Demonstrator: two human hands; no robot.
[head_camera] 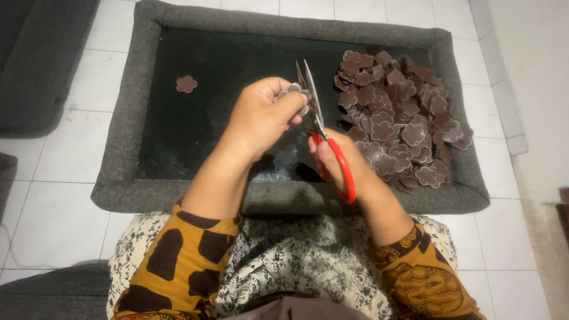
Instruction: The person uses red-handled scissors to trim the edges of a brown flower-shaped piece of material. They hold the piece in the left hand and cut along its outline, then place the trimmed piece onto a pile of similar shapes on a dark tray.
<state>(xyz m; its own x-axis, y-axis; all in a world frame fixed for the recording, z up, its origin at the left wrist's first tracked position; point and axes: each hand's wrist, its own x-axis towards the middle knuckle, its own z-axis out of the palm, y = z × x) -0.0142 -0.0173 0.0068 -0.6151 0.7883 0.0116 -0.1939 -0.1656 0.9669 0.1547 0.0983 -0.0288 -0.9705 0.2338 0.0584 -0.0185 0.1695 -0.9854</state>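
Head view: left hand [261,118] pinched flower-shaped piece [296,92]; right hand [338,160] gripped red-handled scissors [323,133], blades at piece. Pile of cut flowers [403,118] lay right of hands.

A heap of flower-shaped cutouts [400,112] lies along the tray's [124,127] right edge, a single cutout [186,84] near its far left corner, the scissors [323,133] held between.

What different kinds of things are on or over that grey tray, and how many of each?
Scissors, red-handled: 1
Flower piece in left hand: 1
Lone flower piece on tray: 1
Pile of flower pieces, too many to count: 1
Total: 4
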